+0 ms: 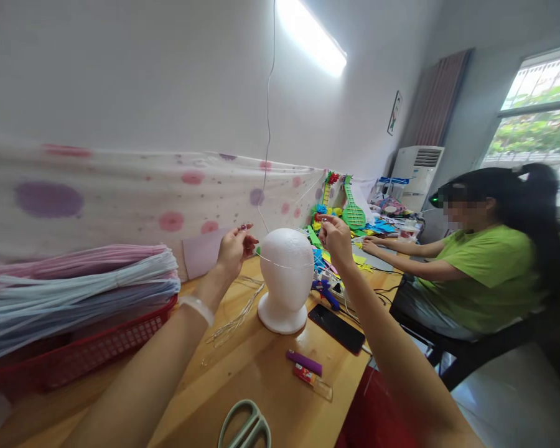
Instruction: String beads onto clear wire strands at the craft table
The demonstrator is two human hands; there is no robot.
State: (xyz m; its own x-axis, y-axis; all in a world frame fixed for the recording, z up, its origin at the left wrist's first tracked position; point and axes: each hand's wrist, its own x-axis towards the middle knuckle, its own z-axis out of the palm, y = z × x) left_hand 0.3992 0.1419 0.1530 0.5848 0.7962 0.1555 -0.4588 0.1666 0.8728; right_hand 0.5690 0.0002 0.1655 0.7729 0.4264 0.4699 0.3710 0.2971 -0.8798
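A white foam mannequin head (287,280) stands upright on the wooden table between my hands. Across its front runs a thin pale cord (289,266), stretched from one side to the other. My left hand (236,250) pinches the cord at the left of the head, fingers curled. On the other side, my right hand (336,239) is raised and closed in a pinch at the cord's other end. The exact grip points are too small to make out. A loose bundle of similar pale cord (236,320) lies left of the head's base.
Scissors (245,426), a purple stick (304,361), a glue bottle (312,381) and a black phone (336,328) lie on the table (280,392). A blue glue gun (326,292) sits behind the phone. A red basket (107,342) holds pipe cleaners (84,286). A person (490,267) sits at right.
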